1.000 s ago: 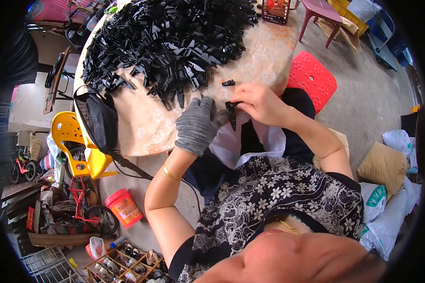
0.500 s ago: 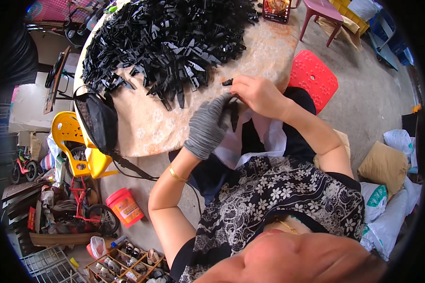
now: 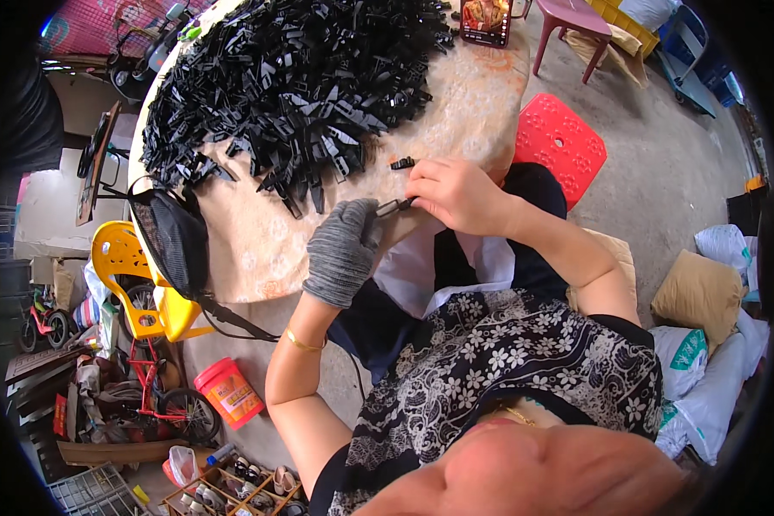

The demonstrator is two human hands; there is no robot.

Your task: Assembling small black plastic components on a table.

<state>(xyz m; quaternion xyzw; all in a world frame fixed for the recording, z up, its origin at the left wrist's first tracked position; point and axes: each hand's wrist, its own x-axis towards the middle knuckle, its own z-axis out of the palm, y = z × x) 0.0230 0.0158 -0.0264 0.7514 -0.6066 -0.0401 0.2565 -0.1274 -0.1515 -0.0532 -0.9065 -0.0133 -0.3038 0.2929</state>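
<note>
My left hand (image 3: 344, 251), in a grey knit glove, is closed on one end of a slim black plastic piece (image 3: 393, 207). The piece spans the gap to my bare right hand (image 3: 457, 196), whose fingers pinch its other end. Both hands are over the table's near edge. Just beyond my right fingertips is a small black part (image 3: 402, 163) with an orange spot; whether the fingers touch it I cannot tell. A big heap of black plastic pieces (image 3: 284, 95) covers the far part of the cloth-topped table (image 3: 254, 254).
A black mesh bag (image 3: 174, 236) hangs at the table's left edge beside a yellow chair (image 3: 129, 249). Beyond the heap's right side stands a phone (image 3: 485, 21). To the right is a red stool (image 3: 561, 142). A white cloth or bag (image 3: 408, 271) lies across my lap.
My gloved left hand has moved left and down, away from my right hand. The slim black piece now shows between them. The dark piece pointing down below my hands is gone from there.
</note>
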